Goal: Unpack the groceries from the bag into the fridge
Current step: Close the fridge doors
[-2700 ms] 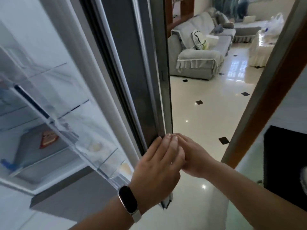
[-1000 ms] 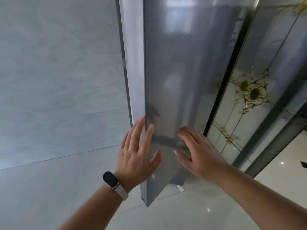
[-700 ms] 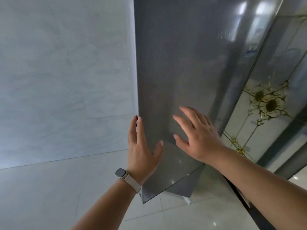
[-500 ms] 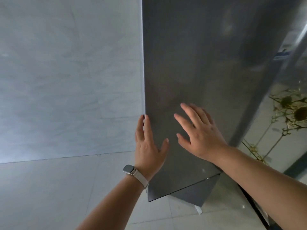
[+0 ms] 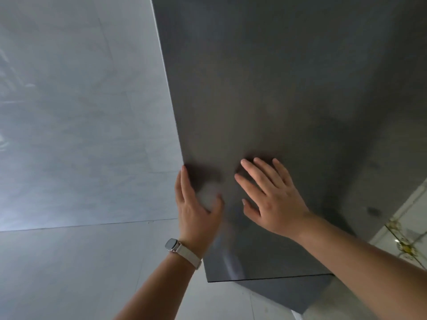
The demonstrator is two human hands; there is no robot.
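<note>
Fridge door: flat slab, dark grey, matte with a faint sheen. Fills the upper right of the view, straight ahead of both hands. Carries soft blurred reflections and dark shadows just under the fingers. Left edge straight and sharp, running down on a slant. Bottom edge a thin straight line, with another dark grey block of the fridge set back below it.

Left hand: at the door's left edge, fingers straight and together, laid along that edge, thumb spread onto the door face. Grips nothing. Unclear: any wrap of the fingertips behind the edge. Watch on the wrist, rounded grey case, pale strap.

Right hand: flat on the door face, just right of the left hand, fingers straight and fanned apart, thumb out to the side. Holds nothing, only rests on the surface.

Wall, left of the door: large pale grey tiles, smooth, cloudy veining, thin joints. Meets the floor along one straight line. Floor the same pale grey, smooth.

Glass panel, far lower right: pale, glossy, gold ornament and thin gold lines, close beside the fridge.

Room to move: left of the door edge, over the floor toward the wall. Tight on the right, against the panel.
</note>
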